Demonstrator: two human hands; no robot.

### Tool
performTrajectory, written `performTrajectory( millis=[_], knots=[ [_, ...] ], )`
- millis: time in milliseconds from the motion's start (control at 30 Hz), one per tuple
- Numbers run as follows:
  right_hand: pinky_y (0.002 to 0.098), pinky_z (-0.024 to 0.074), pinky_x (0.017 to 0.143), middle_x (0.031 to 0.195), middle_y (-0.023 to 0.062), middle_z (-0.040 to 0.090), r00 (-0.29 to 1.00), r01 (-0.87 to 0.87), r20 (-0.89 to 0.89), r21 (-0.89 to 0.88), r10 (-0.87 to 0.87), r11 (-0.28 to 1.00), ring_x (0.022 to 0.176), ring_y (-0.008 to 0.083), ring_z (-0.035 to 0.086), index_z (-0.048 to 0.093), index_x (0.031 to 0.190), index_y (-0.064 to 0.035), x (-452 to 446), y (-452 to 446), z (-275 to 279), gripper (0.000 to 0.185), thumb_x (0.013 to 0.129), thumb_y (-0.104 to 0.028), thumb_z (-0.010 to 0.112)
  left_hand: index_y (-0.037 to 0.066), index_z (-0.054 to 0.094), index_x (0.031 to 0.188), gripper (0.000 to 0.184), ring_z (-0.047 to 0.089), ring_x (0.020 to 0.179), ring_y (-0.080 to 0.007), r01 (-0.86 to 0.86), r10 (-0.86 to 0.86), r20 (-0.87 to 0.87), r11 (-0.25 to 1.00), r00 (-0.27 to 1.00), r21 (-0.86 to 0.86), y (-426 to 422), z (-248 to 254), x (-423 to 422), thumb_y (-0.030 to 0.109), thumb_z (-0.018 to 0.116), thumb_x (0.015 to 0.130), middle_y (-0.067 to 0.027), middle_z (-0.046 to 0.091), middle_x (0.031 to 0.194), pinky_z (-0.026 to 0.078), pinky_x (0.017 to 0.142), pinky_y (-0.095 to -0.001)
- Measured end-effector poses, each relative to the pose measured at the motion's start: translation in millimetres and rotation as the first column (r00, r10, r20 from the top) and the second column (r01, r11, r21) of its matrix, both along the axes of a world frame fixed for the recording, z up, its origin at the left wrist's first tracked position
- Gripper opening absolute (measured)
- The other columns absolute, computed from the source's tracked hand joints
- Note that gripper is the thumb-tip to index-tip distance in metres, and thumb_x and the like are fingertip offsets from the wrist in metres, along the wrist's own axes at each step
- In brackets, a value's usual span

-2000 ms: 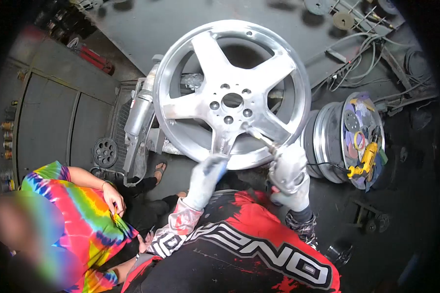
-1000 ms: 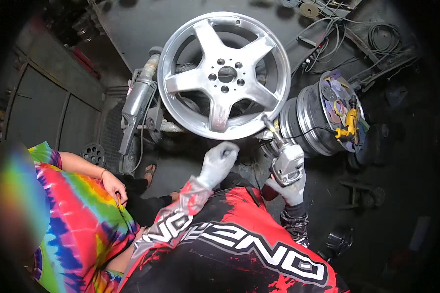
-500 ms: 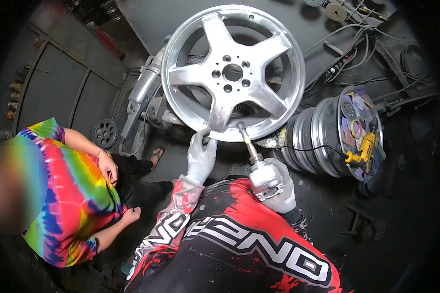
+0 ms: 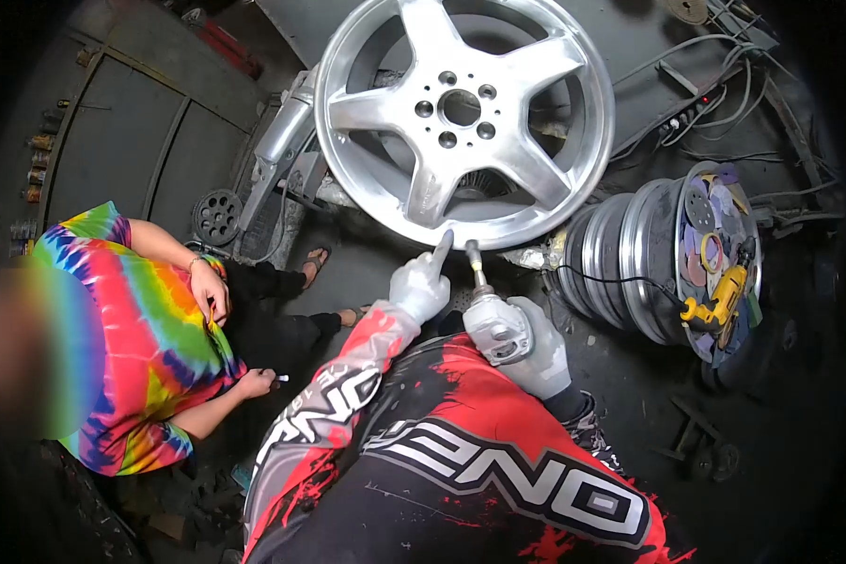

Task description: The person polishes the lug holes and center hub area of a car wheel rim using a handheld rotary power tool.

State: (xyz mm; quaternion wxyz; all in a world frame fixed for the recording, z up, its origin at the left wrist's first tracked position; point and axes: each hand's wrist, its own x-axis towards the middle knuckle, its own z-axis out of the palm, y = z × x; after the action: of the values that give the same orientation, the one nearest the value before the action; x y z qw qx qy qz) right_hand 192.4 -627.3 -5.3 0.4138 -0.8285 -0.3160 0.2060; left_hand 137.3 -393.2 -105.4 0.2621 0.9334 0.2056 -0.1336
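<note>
A silver five-spoke alloy wheel rim [image 4: 536, 179] is mounted facing me, with its lower edge nearest my hands. My left hand [image 4: 421, 288], in a pale grey glove, holds nothing; its index finger is stretched out to the rim's lower lip and the other fingers are curled. My right hand [image 4: 540, 357], also gloved, is wrapped around a die grinder [image 4: 498, 331] with a silver head. The grinder's thin shaft points up at the rim, its small tip close by the lower lip, just right of my left fingertip. Whether that tip touches the metal I cannot tell.
A person in a tie-dye shirt [image 4: 150, 329] stands at the left. Stacked wheel rims [image 4: 620, 263] on the right carry a yellow power tool [image 4: 719, 299] and several sanding discs [image 4: 700, 214]. Cables [image 4: 724, 99] hang at the upper right. A metal cylinder [image 4: 287, 132] stands left of the rim.
My left hand has moved right along the rim's edge, its index finger now extended. The grinder's tip has come down from the rim's inner face to the lower lip. The view has shifted slightly.
</note>
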Motion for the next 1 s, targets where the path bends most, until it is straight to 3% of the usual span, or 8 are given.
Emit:
performTrajectory(
  millis=[200,333,400,467,600,733,867,1000],
  knots=[
    [0.0469,0.0537,0.084,0.111,0.0208,0.067,0.997,0.072,-0.009,0.001,-0.072,0.997,0.101,0.0407,0.066,0.053,0.130,-0.0057,-5.1,-6.5,-12.2,0.074,0.068,-0.025,0.089,0.022,0.016,0.162,0.087,0.069,0.099,-0.0350,0.095,-0.064,-0.259,0.989,0.964,0.109,14.2,-0.6,20.9,0.023,0.056,0.085,-0.0182,0.068,0.114,0.056,0.084,-0.0489],
    [0.0477,0.0540,0.083,0.114,0.0201,0.066,0.998,0.049,-0.043,0.039,-0.048,0.998,0.101,0.0409,0.066,0.051,0.131,-0.0066,-9.8,4.2,-28.3,0.077,0.067,-0.024,0.090,0.010,0.053,0.143,0.057,0.069,0.098,-0.0294,-0.216,0.287,0.180,0.918,0.941,-0.332,12.6,3.3,-9.7,0.027,0.058,0.088,-0.0134,0.069,0.108,0.055,0.085,-0.0421],
    [0.0458,0.0547,0.085,0.118,0.0191,0.065,0.999,0.047,-0.006,0.012,-0.047,0.999,0.102,0.0393,0.066,0.048,0.134,-0.0076,-13.5,16.5,-27.2,0.081,0.067,-0.022,0.090,0.004,0.047,0.145,0.057,0.066,0.105,-0.0215,-0.333,0.580,-0.128,0.264,0.805,-0.905,3.3,24.1,-41.3,0.024,0.060,0.093,-0.0091,0.066,0.116,0.053,0.090,-0.0381],
    [0.0424,0.0544,0.090,0.119,0.0183,0.064,0.981,0.114,-0.161,0.052,-0.105,0.992,0.106,0.0349,0.067,0.045,0.136,-0.0093,-18.2,26.4,-17.5,0.085,0.066,-0.020,0.092,0.004,0.041,0.150,0.056,0.052,0.126,-0.0174,-0.203,0.488,-0.271,-0.188,0.830,-0.961,-23.5,34.7,-60.3,0.024,0.058,0.100,-0.0063,0.052,0.139,0.045,0.104,-0.0342],
    [0.0362,0.0526,0.096,0.123,0.0150,0.063,0.982,0.190,-0.004,0.117,-0.191,0.975,0.104,0.0238,0.067,0.044,0.135,0.0002,-6.1,36.0,12.1,0.091,0.060,-0.013,0.093,0.005,0.017,0.158,0.100,0.044,0.135,-0.0180,0.097,0.108,0.099,0.024,0.989,-0.995,-51.3,47.7,-46.3,0.006,0.078,0.079,-0.0085,0.045,0.148,0.040,0.110,-0.0371],
    [0.0404,0.0583,0.086,0.113,0.0165,0.068,0.791,0.445,-0.598,0.414,-0.131,0.794,0.095,0.0262,0.071,0.052,0.128,0.0044,8.8,40.8,44.0,0.066,0.067,0.000,0.077,0.003,0.053,0.132,0.072,0.064,0.110,-0.0218,0.312,-0.038,0.311,0.207,0.950,-0.927,-62.5,58.2,-24.4,0.027,0.087,0.073,-0.0118,0.066,0.118,0.050,0.097,-0.0364],
    [0.0364,0.0608,0.079,0.115,0.0188,0.064,0.744,0.669,-0.377,0.429,-0.552,0.607,0.091,0.0265,0.072,0.036,0.146,-0.0050,-17.0,65.0,40.8,0.075,0.081,0.009,0.070,0.005,0.056,0.123,0.062,0.067,0.104,-0.0356,0.245,0.028,0.303,0.522,0.953,-0.817,-63.6,77.8,-32.9,0.030,0.081,0.073,-0.0187,0.066,0.110,0.054,0.090,-0.0428],
    [0.0370,0.0613,0.077,0.108,0.0181,0.066,0.686,0.724,-0.604,0.515,-0.405,0.458,0.087,0.0261,0.071,0.043,0.139,-0.0015,-50.6,59.6,13.5,0.058,0.089,-0.008,0.072,0.003,0.057,0.122,0.062,0.066,0.107,-0.0396,0.172,-0.131,0.114,0.659,0.985,-0.732,-42.3,86.5,-61.5,0.041,0.075,0.075,-0.0211,0.066,0.111,0.052,0.092,-0.0466]
  ],
)
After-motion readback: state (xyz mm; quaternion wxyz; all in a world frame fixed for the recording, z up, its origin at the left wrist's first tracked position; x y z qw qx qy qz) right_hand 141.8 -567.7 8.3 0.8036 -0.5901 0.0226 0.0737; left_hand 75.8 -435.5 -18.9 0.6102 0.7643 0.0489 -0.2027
